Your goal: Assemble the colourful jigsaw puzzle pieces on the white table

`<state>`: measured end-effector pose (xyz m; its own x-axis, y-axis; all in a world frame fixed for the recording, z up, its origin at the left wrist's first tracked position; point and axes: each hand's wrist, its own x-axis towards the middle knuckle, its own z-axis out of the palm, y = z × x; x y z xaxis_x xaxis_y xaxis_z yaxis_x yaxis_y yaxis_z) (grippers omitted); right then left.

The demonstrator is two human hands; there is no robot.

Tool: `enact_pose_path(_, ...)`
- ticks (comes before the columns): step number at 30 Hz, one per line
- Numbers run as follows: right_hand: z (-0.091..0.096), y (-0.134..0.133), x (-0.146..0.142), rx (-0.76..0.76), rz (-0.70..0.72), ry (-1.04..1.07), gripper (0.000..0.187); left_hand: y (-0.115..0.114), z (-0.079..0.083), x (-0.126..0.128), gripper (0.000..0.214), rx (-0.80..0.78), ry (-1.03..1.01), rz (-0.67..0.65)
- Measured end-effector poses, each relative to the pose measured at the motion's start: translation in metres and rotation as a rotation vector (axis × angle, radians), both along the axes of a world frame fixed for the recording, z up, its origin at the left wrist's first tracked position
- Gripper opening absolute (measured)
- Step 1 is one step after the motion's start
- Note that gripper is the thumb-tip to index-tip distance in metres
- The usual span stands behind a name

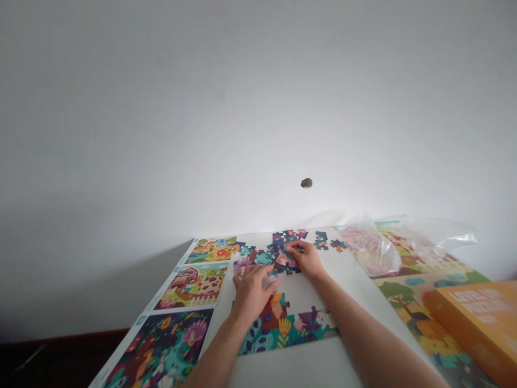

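A partly joined jigsaw [288, 326] with bright flowers and animals lies on the white table [323, 366]. My left hand [252, 291] rests palm down on the puzzle's upper left part, fingers fairly flat and pointing away from me. My right hand [307, 257] reaches further back and pinches a puzzle piece [287, 260] at the top of the joined area. Loose dark blue pieces [288, 236] lie scattered just beyond both hands, near the table's far edge.
A reference sheet [189, 285] with three printed pictures lies at the left. Clear plastic bags [375, 245] with pieces sit on a large picture sheet [420, 291] at the right. An orange puzzle box [480, 318] stands at the right edge. A white wall rises behind.
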<state>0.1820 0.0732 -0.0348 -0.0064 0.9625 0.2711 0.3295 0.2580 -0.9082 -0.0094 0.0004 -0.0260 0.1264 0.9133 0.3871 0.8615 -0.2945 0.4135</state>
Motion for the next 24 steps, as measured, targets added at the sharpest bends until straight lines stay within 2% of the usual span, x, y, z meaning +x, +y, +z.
enact_pose_path(3, -0.0035, -0.0015, -0.0023, -0.115, 0.199, 0.291, 0.046, 0.0015, 0.0, -0.0005, 0.039, 0.013, -0.03, -0.001)
enact_pose_path(5, -0.0039, -0.0031, -0.0035, -0.142, 0.292, 0.365, 0.05, 0.0024, 0.0006, -0.0008, 0.039, 0.027, -0.051, -0.017)
enact_pose_path(10, -0.0025, -0.0048, -0.0045, -0.148, 0.397, 0.353, 0.053, 0.0051, 0.0, -0.0017, 0.036, 0.081, -0.08, -0.027)
enact_pose_path(14, -0.0041, -0.0041, -0.0045, -0.141, 0.472, 0.289, 0.047, 0.0063, -0.0028, -0.0027, 0.035, 0.105, -0.085, -0.035)
enact_pose_path(24, -0.0067, -0.0031, -0.004, -0.212, 0.48, 0.287, 0.045, 0.0063, -0.0057, -0.0046, 0.041, 0.077, -0.061, -0.017)
